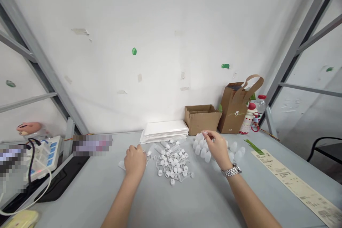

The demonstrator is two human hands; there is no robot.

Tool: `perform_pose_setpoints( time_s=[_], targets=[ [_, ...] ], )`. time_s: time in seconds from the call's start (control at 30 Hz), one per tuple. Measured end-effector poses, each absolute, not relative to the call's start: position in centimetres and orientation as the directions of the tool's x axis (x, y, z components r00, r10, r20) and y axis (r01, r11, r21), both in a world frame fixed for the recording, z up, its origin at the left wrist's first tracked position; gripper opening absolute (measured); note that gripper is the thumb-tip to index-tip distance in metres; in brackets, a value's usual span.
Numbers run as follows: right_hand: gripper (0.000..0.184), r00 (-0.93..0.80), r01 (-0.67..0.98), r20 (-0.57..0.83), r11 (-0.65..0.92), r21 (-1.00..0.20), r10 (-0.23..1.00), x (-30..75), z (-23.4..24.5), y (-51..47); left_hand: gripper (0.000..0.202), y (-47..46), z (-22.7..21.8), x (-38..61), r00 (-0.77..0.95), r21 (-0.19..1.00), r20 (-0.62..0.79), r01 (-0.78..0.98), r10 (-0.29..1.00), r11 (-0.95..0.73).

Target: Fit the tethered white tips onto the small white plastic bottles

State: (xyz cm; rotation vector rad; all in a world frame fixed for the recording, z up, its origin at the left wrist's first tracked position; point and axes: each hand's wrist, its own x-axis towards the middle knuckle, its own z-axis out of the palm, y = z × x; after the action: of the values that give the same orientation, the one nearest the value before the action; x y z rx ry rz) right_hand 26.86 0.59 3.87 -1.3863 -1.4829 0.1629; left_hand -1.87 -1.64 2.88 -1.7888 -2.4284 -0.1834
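Note:
My left hand (135, 160) rests on the grey table (187, 203), fingers curled round a small clear piece I cannot make out, just left of a heap of small white caps (173, 165). My right hand (217, 148), with a metal watch on its wrist, reaches over a cluster of small translucent bottles (203, 149); its fingertips are pinched together at one of the bottles near the back of the cluster. More bottles (236, 151) stand to the right of that hand.
A stack of white sheets (164, 131), an open cardboard box (201, 118), a brown paper bag (235, 108) and two drink bottles (253, 115) line the wall. A long printed strip (296, 185) lies at right. A power strip (44, 155) with cables sits left.

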Motion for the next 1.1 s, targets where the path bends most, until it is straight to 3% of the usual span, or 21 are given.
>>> perform_pose_setpoints(
  time_s=[0.13,0.23,0.47,0.7,0.9,1.1],
  targets=[
    [0.036,0.200,0.707,0.601,0.311,-0.635,0.774,26.8,3.9,0.5,0.028,-1.7,3.0,-2.3,-0.355,0.017,0.217,0.933,0.909,0.360],
    [0.034,0.131,0.749,0.619,0.332,-0.574,0.774,26.5,3.8,0.3,0.029,-1.6,2.9,-2.5,-0.367,0.007,0.171,0.929,0.915,0.371],
    [0.033,-0.124,0.849,0.632,0.411,-0.331,0.765,25.0,2.5,0.1,0.029,-1.5,2.6,-2.6,-0.327,0.005,0.125,0.944,0.937,0.329],
    [0.030,-0.209,0.905,0.642,0.395,-0.159,0.738,24.5,1.4,0.1,0.028,-1.5,2.6,-2.6,-0.311,0.020,0.121,0.950,0.943,0.311],
    [0.034,-0.202,0.898,0.663,0.406,-0.169,0.721,24.4,1.5,0.3,0.030,-1.4,2.7,-2.6,-0.317,0.035,0.130,0.948,0.939,0.315],
    [0.035,-0.058,0.874,0.706,0.378,-0.305,0.705,26.9,4.9,-0.9,0.039,-1.3,2.5,-2.5,-0.339,0.062,0.121,0.941,0.933,0.334]
  ],
)
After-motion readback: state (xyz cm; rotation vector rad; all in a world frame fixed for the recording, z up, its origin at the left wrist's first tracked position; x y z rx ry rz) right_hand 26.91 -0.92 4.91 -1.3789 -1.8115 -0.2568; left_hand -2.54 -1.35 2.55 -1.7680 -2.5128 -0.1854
